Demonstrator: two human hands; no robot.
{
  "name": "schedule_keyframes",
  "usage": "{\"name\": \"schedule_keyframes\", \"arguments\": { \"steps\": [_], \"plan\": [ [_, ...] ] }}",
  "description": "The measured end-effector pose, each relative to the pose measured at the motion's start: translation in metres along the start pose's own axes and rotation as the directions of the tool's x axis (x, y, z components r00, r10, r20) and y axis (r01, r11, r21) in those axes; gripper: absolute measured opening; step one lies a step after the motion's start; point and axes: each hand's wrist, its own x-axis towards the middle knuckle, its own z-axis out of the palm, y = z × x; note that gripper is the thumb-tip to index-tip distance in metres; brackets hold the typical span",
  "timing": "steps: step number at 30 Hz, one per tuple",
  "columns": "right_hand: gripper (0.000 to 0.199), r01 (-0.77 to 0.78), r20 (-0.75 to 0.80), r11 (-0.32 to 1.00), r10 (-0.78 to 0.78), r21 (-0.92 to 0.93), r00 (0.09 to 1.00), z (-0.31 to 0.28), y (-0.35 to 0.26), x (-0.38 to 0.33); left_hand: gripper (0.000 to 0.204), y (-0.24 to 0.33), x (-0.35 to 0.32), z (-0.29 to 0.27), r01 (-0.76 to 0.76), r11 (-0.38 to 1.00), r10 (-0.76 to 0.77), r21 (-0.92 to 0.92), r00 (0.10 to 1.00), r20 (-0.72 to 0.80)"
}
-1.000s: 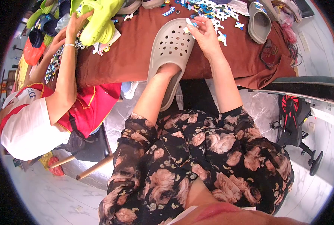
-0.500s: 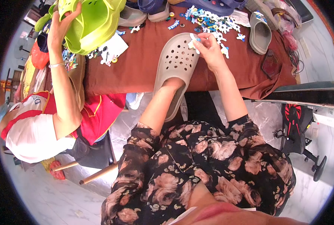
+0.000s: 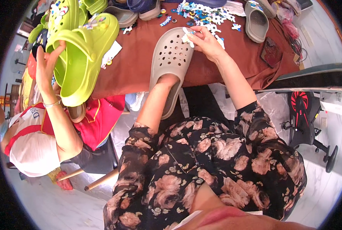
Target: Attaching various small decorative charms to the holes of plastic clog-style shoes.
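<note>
A grey clog (image 3: 166, 69) with round holes in its upper rests sole-down at the table's near edge, its heel jutting past it. My left hand (image 3: 169, 81) reaches into its foot opening; the fingers are hidden inside. At the right side of the toe, my right hand (image 3: 204, 43) pinches a small white shoe charm (image 3: 186, 37) between thumb and fingers, against the holes. Whether the charm sits in a hole, I cannot tell. Beyond the toe lies a pile of blue, white and black charms (image 3: 207, 17).
At left, a co-worker's hand (image 3: 46, 71) holds lime-green clogs (image 3: 77, 82) decorated with charms. Another grey clog (image 3: 256, 27) lies at the right on the brown cloth (image 3: 132, 57). A dark flat object (image 3: 271, 51) is nearby. Navy and grey clogs (image 3: 144, 5) line the back.
The co-worker's green clogs have tipped and come down toward the near edge. My right hand keeps its pinch on the charm at the clog's toe. The whole view has shifted slightly.
</note>
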Motion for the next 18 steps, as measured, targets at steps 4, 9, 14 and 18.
{"name": "schedule_keyframes", "arguments": {
  "steps": [4, 9, 14, 18],
  "plan": [
    [0.046, 0.070, 0.085, 0.958, -0.047, -0.279, 0.995, 0.001, -0.002, 0.007, 0.045, -0.002, 0.001, 0.000, 0.037, 0.999, -0.037, 0.034, 0.999, 0.009],
    [0.044, 0.230, 0.093, 0.869, -0.211, -0.439, 0.973, -0.006, 0.013, 0.015, 0.045, -0.002, 0.000, -0.001, -0.046, 0.997, 0.045, 0.066, 0.999, 0.009],
    [0.041, 0.233, -0.021, 0.871, -0.268, -0.432, 0.963, 0.002, 0.018, 0.012, 0.048, -0.014, 0.000, 0.006, 0.011, 0.992, -0.002, -0.128, 0.997, 0.074],
    [0.042, 0.131, -0.039, 0.982, -0.138, -0.138, 0.990, -0.001, 0.015, 0.003, 0.039, 0.010, 0.006, 0.002, 0.253, 0.239, -0.329, -0.937, 0.929, 0.168]
  ]
}}
